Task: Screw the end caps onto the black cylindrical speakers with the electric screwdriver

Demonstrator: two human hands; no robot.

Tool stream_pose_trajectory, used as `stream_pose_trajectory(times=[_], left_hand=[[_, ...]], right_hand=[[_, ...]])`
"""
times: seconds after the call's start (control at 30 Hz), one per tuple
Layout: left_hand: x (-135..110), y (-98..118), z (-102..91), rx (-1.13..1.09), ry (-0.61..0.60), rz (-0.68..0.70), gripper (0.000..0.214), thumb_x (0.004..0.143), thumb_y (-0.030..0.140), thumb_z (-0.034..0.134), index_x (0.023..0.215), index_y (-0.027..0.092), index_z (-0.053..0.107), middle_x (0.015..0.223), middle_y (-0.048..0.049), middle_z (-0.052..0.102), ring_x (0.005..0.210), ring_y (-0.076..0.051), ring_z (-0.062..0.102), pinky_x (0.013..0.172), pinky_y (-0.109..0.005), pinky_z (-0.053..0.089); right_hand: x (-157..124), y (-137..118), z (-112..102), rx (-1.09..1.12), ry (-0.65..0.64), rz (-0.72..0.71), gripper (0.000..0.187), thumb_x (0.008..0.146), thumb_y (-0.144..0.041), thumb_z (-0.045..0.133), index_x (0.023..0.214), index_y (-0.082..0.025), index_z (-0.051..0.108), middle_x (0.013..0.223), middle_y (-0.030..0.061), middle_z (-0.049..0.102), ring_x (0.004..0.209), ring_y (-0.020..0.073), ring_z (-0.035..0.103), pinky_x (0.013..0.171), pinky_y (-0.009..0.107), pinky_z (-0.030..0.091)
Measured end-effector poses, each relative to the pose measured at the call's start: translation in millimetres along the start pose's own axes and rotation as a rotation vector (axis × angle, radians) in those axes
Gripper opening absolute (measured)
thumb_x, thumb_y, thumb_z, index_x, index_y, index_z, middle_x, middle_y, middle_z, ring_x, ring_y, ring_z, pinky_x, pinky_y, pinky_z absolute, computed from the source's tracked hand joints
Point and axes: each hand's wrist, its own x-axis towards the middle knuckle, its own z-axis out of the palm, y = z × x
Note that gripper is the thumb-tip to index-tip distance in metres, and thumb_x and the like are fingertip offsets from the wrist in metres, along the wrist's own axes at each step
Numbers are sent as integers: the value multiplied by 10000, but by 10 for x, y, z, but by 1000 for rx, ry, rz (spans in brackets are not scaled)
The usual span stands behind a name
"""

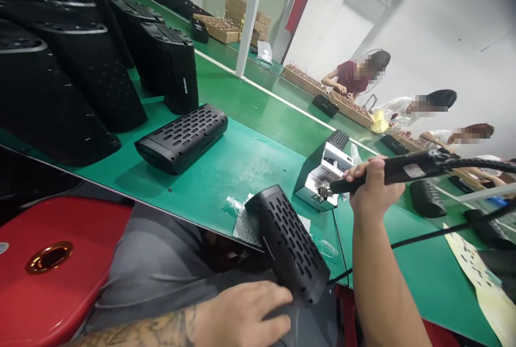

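My right hand (374,188) is wrapped round a black electric screwdriver (407,168) with a cable at its back end. The screwdriver's tip is at the front of a small white and black screw feeder (322,175). Low in the view, my left hand (245,312) has its thumb and fingers apart, with nothing between them. Just beyond its fingertips, a black slotted speaker housing (290,242) leans over the table edge above my lap. A second slotted housing (183,137) lies farther left on the green table (262,159).
Several tall black casings (88,67) stand at the left. Bubble wrap (245,227) lies under the near housing. A red stool (52,282) is at lower left. Across the line, several people sit by cardboard trays (350,108). A spotted yellowish sheet (475,277) lies at right.
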Motion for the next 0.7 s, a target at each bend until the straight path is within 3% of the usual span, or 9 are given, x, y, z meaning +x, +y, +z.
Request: stream_pose_trajectory(times=[0.03, 0.1, 0.17, 0.23, 0.33, 0.4, 0.5, 0.57, 0.7], left_hand=[[217, -43, -131, -85, -101, 100, 673, 1046, 238, 663, 1643, 540, 741, 1433, -46, 912, 1095, -371, 941, 962, -504, 841], [648, -142, -419, -82, -153, 119, 702, 1040, 234, 646, 1660, 551, 736, 1529, -61, 877, 1323, -419, 891, 1121, -581, 791], [989, -254, -668, 52, -189, 19, 905, 890, 216, 760, 1776, 380, 674, 1772, -160, 723, 1624, -536, 704, 1412, -744, 557], [1197, -375, -825, 167, -248, -49, 1046, 742, 237, 894, 1763, 212, 671, 1726, -275, 707, 1603, -611, 665, 1466, -824, 400], [1300, -550, -909, 296, -270, -98, 1102, 623, 248, 1068, 1661, 160, 709, 1455, -268, 791, 1365, -552, 742, 1334, -736, 506], [1292, -648, -946, 387, -200, -177, 1112, 616, 230, 1103, 1649, 157, 700, 1391, -256, 787, 1324, -538, 725, 1248, -672, 536], [1258, -747, -1091, 483, -130, -302, 1071, 721, 345, 1116, 1676, 129, 681, 1354, -257, 779, 1308, -537, 716, 1199, -642, 536], [1247, -761, -1229, 506, -134, -339, 1035, 815, 495, 1099, 1684, 112, 688, 1359, -262, 777, 1310, -533, 723, 1206, -652, 542], [1261, -611, -1355, 355, -48, -214, 808, 1013, 530, 966, 1668, 124, 724, 1503, -276, 760, 1423, -509, 708, 1335, -703, 502]], right_hand=[[21, 124, -76, -27, 0, 3, 362, 1128, -462, 929, 997, -184, 736, 690, -89, 650, 551, 107, 639, 582, 238, 619], [-9, 304, -185, -67, -13, 19, 357, 1159, -450, 891, 999, -171, 735, 737, -84, 645, 590, 97, 636, 610, 235, 622], [-88, 386, -247, -90, -30, 45, 346, 1168, -451, 877, 1020, -170, 741, 773, -77, 648, 618, 96, 634, 632, 240, 628], [-164, 375, -270, -103, -48, 77, 342, 1162, -442, 883, 1014, -170, 739, 782, -73, 653, 631, 99, 639, 644, 244, 634], [-216, 197, -244, -95, -46, 99, 360, 1121, -458, 930, 1005, -181, 731, 741, -81, 657, 599, 109, 645, 638, 263, 644], [-224, -23, -202, -66, -5, 76, 430, 1047, -545, 996, 1021, -211, 726, 695, -84, 662, 548, 131, 639, 612, 292, 643], [-261, -433, -147, -17, 47, 39, 560, 906, -708, 1068, 1003, -266, 739, 631, -86, 650, 468, 161, 592, 545, 332, 621], [-325, -690, -142, 26, 13, 67, 538, 875, -742, 1075, 997, -297, 798, 612, -84, 644, 435, 175, 552, 501, 359, 604], [-527, -1040, -216, 183, -178, 153, 379, 1041, -709, 932, 1134, -341, 926, 662, -62, 667, 462, 180, 552, 532, 403, 614]])
